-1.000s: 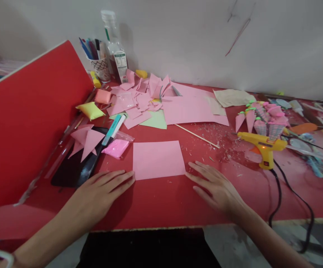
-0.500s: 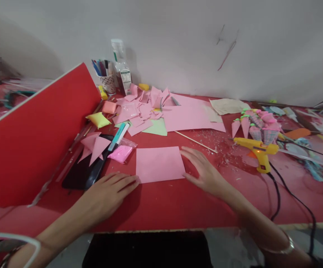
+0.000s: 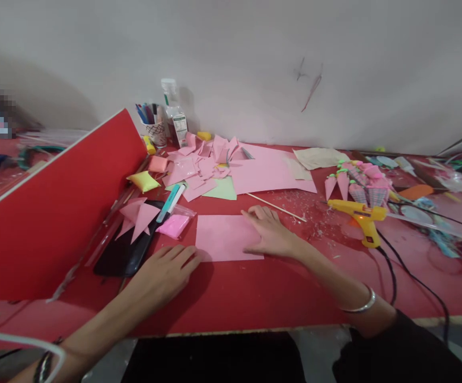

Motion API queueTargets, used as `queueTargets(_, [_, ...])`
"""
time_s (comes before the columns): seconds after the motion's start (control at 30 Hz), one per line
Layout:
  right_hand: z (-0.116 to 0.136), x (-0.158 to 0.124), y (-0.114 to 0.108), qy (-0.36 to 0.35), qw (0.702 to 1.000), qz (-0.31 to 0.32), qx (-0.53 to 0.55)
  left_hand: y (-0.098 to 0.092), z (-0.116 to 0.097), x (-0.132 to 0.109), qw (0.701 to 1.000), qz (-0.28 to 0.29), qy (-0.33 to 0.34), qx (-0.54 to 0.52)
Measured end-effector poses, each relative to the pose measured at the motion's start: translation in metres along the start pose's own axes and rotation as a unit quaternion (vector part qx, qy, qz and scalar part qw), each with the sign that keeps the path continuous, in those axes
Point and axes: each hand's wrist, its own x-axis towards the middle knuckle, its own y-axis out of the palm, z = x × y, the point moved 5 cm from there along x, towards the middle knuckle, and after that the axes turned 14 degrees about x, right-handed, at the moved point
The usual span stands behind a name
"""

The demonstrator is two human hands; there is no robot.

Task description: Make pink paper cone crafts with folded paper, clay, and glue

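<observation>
A pink rectangular paper sheet (image 3: 220, 236) lies flat on the red table (image 3: 254, 292) in front of me. My left hand (image 3: 165, 271) rests palm down with fingers stretched out, fingertips touching the sheet's near-left corner. My right hand (image 3: 268, 234) lies flat on the sheet's right part, fingers spread and reaching its far-right corner. Neither hand holds anything.
A yellow glue gun (image 3: 358, 215) with a black cord stands to the right. Pink cones (image 3: 354, 181), pink paper scraps (image 3: 199, 165), a large pink sheet (image 3: 270, 170), a wooden stick (image 3: 276, 206), a black tablet (image 3: 129, 250), a red board (image 3: 55, 207), a pen cup (image 3: 153, 127) and a bottle (image 3: 175, 114) surround the work spot.
My right hand has moved from the table beside the sheet up onto its right part. My left hand stayed at the near-left corner. The camera has tilted up.
</observation>
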Motion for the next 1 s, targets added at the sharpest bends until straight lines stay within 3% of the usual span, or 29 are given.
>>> queueTargets(0.37, [-0.008,-0.001,-0.003,0.003,0.986,-0.087,0.142,-0.003,0.000,0.004,1.000,-0.008,-0.006,-0.009])
queueTargets(0.57, [-0.014,0.000,-0.013,0.010,0.954,-0.139,0.264,-0.005,0.002,0.008,0.997,-0.073,-0.019,-0.032])
queueTargets(0.63, [-0.010,-0.006,-0.023,-0.014,0.940,-0.214,0.267,-0.011,0.004,0.010,0.990,-0.113,-0.030,-0.084])
queueTargets(0.7, [-0.001,-0.019,-0.038,-0.057,0.909,-0.340,0.236,-0.019,0.006,0.012,0.970,-0.142,-0.055,-0.191])
queueTargets(0.77, [0.018,-0.034,-0.046,-0.137,0.878,-0.421,0.180,-0.024,0.009,0.016,0.918,-0.147,-0.081,-0.358])
queueTargets(0.8, [0.031,-0.039,-0.046,-0.196,0.874,-0.422,0.142,-0.026,0.009,0.019,0.874,-0.137,-0.089,-0.459])
queueTargets(0.9, [0.070,-0.051,-0.031,-0.384,0.864,-0.322,0.046,-0.028,0.006,0.029,0.695,-0.107,-0.102,-0.704])
queueTargets(0.93, [0.078,-0.053,-0.025,-0.416,0.861,-0.289,0.038,-0.028,0.004,0.032,0.650,-0.099,-0.110,-0.745])
queueTargets(1.0, [0.085,-0.052,-0.015,-0.409,0.874,-0.249,0.081,-0.026,0.001,0.038,0.599,-0.078,-0.128,-0.787])
